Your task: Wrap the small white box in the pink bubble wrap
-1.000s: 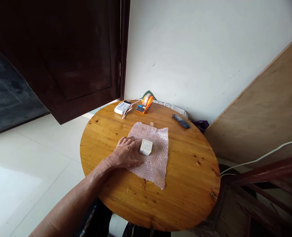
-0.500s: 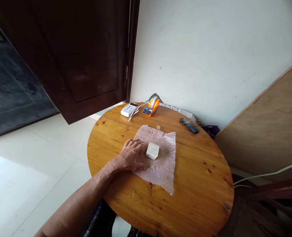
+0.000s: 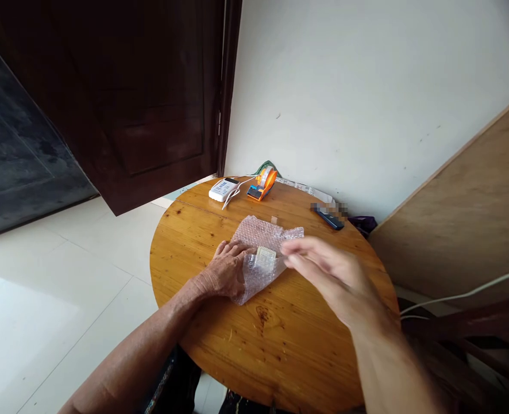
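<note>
A sheet of pinkish bubble wrap [image 3: 254, 229] lies on the round wooden table, its near right part folded up over a small cream box [image 3: 266, 252] with printing on top. Only the box's far part shows uncovered; the rest is seen through the wrap. My left hand [image 3: 227, 270] rests open on the wrap's left side, fingers spread, their tips beside the box. My right hand [image 3: 334, 273], slightly blurred, pinches the folded corner of the wrap between thumb and fingers, just right of the box and above the table.
At the table's far edge stand a white device [image 3: 223, 189] with a cable and an orange tape dispenser [image 3: 263, 184]. A dark, partly pixelated object [image 3: 330, 218] lies far right. Behind the table are a white wall and a dark door [image 3: 164, 98].
My right hand has come into view and lifted the wrap's near right corner up and over the box. My left hand stays on the wrap.
</note>
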Action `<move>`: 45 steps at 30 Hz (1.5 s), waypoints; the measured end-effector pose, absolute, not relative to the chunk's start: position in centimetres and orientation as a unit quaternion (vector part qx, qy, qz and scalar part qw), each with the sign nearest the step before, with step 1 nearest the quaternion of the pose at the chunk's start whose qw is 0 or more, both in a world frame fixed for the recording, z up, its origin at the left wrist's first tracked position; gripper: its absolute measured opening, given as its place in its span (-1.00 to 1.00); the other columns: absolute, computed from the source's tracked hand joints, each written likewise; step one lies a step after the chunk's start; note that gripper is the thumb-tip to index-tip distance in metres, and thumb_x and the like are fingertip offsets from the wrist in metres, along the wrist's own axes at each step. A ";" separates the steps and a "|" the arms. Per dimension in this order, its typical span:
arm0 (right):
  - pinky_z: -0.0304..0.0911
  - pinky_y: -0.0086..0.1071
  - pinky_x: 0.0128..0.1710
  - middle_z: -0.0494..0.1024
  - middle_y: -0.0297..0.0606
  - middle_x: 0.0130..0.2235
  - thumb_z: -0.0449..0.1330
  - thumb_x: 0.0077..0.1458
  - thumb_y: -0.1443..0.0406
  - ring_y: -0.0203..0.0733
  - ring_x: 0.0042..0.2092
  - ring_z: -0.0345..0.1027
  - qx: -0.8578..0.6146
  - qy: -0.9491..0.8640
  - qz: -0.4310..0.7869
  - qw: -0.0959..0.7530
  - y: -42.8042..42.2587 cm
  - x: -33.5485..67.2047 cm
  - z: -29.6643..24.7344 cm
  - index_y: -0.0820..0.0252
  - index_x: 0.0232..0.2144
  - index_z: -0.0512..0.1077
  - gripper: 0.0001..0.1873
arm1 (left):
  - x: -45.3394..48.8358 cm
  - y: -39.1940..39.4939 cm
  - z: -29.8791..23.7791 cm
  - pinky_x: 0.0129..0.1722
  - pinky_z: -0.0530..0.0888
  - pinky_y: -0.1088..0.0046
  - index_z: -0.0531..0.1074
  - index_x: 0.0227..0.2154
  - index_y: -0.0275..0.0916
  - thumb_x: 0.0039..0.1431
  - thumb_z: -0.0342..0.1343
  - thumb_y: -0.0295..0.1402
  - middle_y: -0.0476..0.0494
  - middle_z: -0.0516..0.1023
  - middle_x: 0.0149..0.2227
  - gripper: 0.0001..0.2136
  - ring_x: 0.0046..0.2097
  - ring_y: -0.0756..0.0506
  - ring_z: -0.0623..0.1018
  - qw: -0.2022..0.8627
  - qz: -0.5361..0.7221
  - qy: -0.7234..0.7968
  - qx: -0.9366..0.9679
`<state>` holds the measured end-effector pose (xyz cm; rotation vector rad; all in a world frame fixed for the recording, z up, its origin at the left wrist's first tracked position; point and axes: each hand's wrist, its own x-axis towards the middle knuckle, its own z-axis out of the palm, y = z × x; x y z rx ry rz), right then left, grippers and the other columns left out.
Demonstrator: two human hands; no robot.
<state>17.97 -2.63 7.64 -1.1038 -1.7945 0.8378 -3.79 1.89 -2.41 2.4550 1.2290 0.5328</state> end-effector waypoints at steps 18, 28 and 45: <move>0.32 -0.11 0.02 0.48 -0.09 0.08 0.28 -0.04 0.26 -0.01 0.02 0.41 -0.543 -0.745 0.273 0.274 0.1 18.9 1.3 0.12 0.14 0.31 -0.35 | -3.0 0.3 -2.0 0.28 -0.17 -0.22 0.06 0.31 -0.16 -0.24 0.24 0.24 -0.33 0.22 0.28 0.05 0.32 -0.46 0.11 0.154 0.184 0.449 0.860; 0.34 -0.18 0.00 0.55 -0.22 -0.04 0.21 0.00 0.35 -0.08 -0.03 0.45 -0.524 -0.735 0.291 0.318 0.4 18.0 -0.9 0.08 0.04 0.34 -0.51 | -3.1 -0.7 -0.5 0.25 -0.12 -0.31 0.09 0.28 -0.15 -0.16 0.25 0.15 -0.35 0.22 0.27 -0.05 0.31 -0.47 0.11 0.133 0.161 0.476 0.854; 0.27 -0.07 0.08 0.49 -0.09 0.06 0.28 0.02 0.08 0.03 0.06 0.39 -0.501 -0.659 0.416 0.376 -0.1 19.1 -0.4 0.09 0.13 0.30 -0.37 | -3.5 -3.6 0.7 0.31 0.07 0.03 0.42 -0.44 -0.19 0.09 0.03 -0.55 -0.03 0.60 -0.24 -0.86 -0.05 -0.09 0.54 0.050 0.272 0.364 0.890</move>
